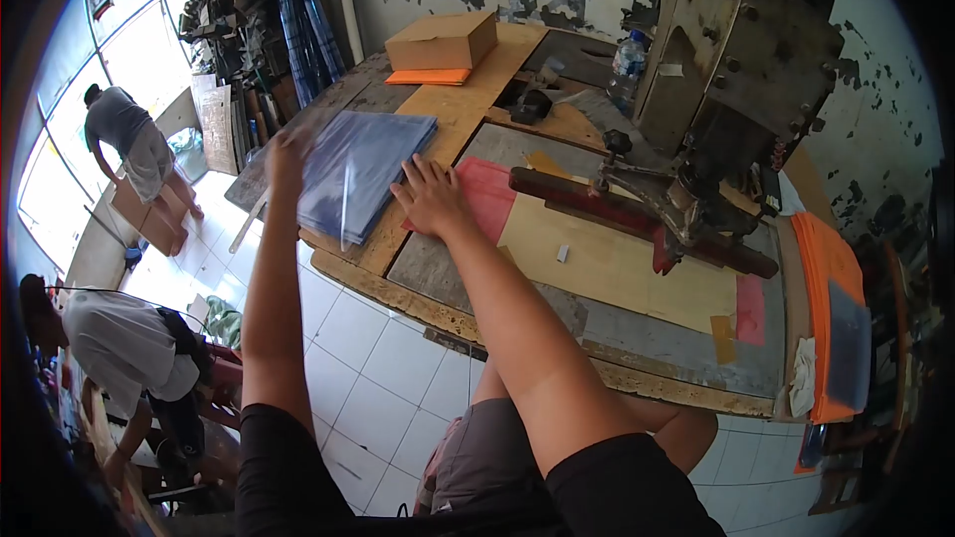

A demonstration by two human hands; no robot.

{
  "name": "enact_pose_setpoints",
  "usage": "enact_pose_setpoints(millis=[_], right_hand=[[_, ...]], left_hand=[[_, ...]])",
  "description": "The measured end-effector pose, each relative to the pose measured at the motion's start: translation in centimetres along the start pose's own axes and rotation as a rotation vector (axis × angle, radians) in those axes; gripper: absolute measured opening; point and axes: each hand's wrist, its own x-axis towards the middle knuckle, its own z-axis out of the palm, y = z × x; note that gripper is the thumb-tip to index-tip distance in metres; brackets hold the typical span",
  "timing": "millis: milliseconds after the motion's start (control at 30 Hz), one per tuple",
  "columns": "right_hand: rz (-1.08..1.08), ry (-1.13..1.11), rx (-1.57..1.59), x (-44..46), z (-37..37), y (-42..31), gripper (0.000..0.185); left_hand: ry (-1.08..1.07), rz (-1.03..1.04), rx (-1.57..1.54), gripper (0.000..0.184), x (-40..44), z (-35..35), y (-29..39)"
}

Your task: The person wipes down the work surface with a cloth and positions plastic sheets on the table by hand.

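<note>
A stack of clear bluish plastic sheets (pixel 363 169) lies on the left part of the wooden work table. My left hand (pixel 286 151) is at the stack's left edge, smeared by motion, so its grip cannot be made out. Fingers spread, my right hand (pixel 435 199) rests at the stack's right edge, partly over a red sheet (pixel 484 189). Right of that hand, a cream board (pixel 607 257) lies on the grey plate of a heavy press (pixel 736 60). A small pale piece (pixel 563 254) sits on the board, and a dark bar (pixel 637 219) crosses above it.
A cardboard box (pixel 441 40) stands on orange sheets (pixel 428 77) at the table's back. Near the press is a water bottle (pixel 627 70). More orange sheets (pixel 828 318) hang at the right end. Two people (pixel 134 144) are at the left, one bending near the window.
</note>
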Motion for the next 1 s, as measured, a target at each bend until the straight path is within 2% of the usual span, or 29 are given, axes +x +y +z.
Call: enact_pose_setpoints(millis=[33, 100, 167, 233, 300, 333, 367, 400, 433, 500, 600, 633, 667, 700, 767, 800, 867, 900, 967, 1000], right_hand=[[0.004, -0.003, 0.001, 0.1, -0.1, 0.0, 0.077], [0.01, -0.015, 0.011, 0.1, 0.0, 0.0, 0.079], [0.008, -0.024, -0.02, -0.1, -0.2, -0.2, 0.081], [0.003, -0.011, -0.038, 0.0, 0.1, 0.0, 0.085], [0.015, -0.036, -0.083, 0.0, -0.5, -0.3, 0.086], [0.021, -0.048, -0.106, -0.2, -0.9, -0.5, 0.086], [-0.013, 0.019, -0.093, -0.3, -0.5, -0.3, 0.084], [-0.084, 0.111, -0.083, -0.2, 0.1, 0.1, 0.083], [-0.154, 0.204, -0.075, 0.0, 0.6, 0.5, 0.081], [-0.306, 0.408, -0.035, -0.8, 0.5, 0.4, 0.072], [-0.299, 0.361, 0.168, -5.5, -3.3, -3.7, 0.069], [-0.382, 0.302, 0.418, -8.3, -5.4, -5.4, 0.069], [-0.374, 0.062, 0.793, -12.7, -8.6, -7.5, 0.069], [-0.447, -0.006, 0.913, -17.0, -10.1, -8.2, 0.075], [-0.538, -0.145, 1.132, -25.4, -13.5, -8.4, 0.092], [-0.543, 0.002, 1.093, -29.4, -15.2, -8.1, 0.092], [-0.126, -0.048, 1.14, -35.4, -18.0, -6.8, 0.078], [0.009, 0.054, 1.157, -38.2, -17.3, -4.6, 0.072], [0.26, 0.26, 1.179, -43.1, -15.5, 0.6, 0.061], [0.364, 0.336, 1.188, -45.1, -17.3, 1.8, 0.054]], left_hand=[[0.05, 0.104, 0.037, 0.037, 0.2, -3.4, -1.1], [0.293, -0.035, -0.641, 0.042, 1.5, -12.2, -6.0], [0.49, 0.019, -0.024, 0.046, 0.2, -22.9, -5.4], [0.531, 0.072, 0.716, 0.049, -3.9, -28.9, 2.2], [0.508, 0.17, 0.648, 0.047, -7.9, -33.9, 8.7], [0.458, 0.325, 0.584, 0.047, -8.2, -37.5, 9.0], [0.517, 0.276, -0.086, 0.046, -8.5, -38.1, 12.2], [0.534, 0.205, -0.757, 0.048, -9.8, -37.1, 17.9], [0.686, 0.113, -0.73, 0.051, -11.6, -31.0, 27.3], [0.552, 0.179, -0.56, 0.049, -13.4, -29.2, 29.6], [0.389, 0.255, -0.289, 0.037, -17.6, -22.9, 32.3], [0.347, 0.275, -0.234, 0.034, -19.5, -19.6, 33.5], [0.27, 0.332, -0.317, 0.027, -21.3, -16.1, 34.2], [0.273, 0.326, -0.296, 0.024, -23.8, -12.0, 35.0], [0.05, 0.361, -0.421, 0.025, -27.6, -5.7, 36.4], [-0.015, 0.336, -0.414, 0.031, -29.7, -2.3, 37.8], [-0.239, 0.427, -0.501, 0.038, -33.4, 3.6, 39.5], [-0.419, 0.423, -0.658, 0.037, -35.0, 6.4, 40.3], [-0.795, 0.457, -0.71, 0.038, -36.5, 9.7, 42.4], [-1.041, 0.247, -0.685, 0.046, -37.7, 10.4, 43.1]])
